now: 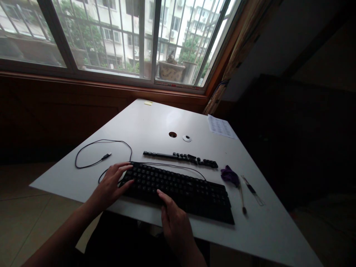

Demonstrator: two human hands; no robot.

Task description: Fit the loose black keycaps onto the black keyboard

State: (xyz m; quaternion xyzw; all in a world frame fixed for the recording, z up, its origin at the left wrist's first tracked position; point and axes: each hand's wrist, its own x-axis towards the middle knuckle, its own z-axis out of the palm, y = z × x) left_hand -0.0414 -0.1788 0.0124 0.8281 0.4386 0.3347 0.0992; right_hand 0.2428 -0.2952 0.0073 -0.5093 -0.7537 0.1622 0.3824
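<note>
A black keyboard [178, 185] lies at a slant along the near edge of the white table. My left hand [112, 181] rests on its left end, with thumb and fingers spread apart over the keys. At the front edge of the keyboard is my right hand [175, 218], its index finger stretched onto the dark front strip and the thumb apart below; its other fingers are mostly hidden. Behind the keyboard, loose black keycaps [183, 157] are lined up in a row. The keyboard's black cable [104, 141] loops left, ending in a USB plug [106, 156].
Right of the keyboard lie a purple cloth [229, 175], a small brush [243, 202] and a wire-ended tool [251, 189]. A round hole [172, 134] in the tabletop has a white ring cover [187, 138] beside it. Printed paper [221, 127] lies at the far right, a yellow note [148, 103] at the back.
</note>
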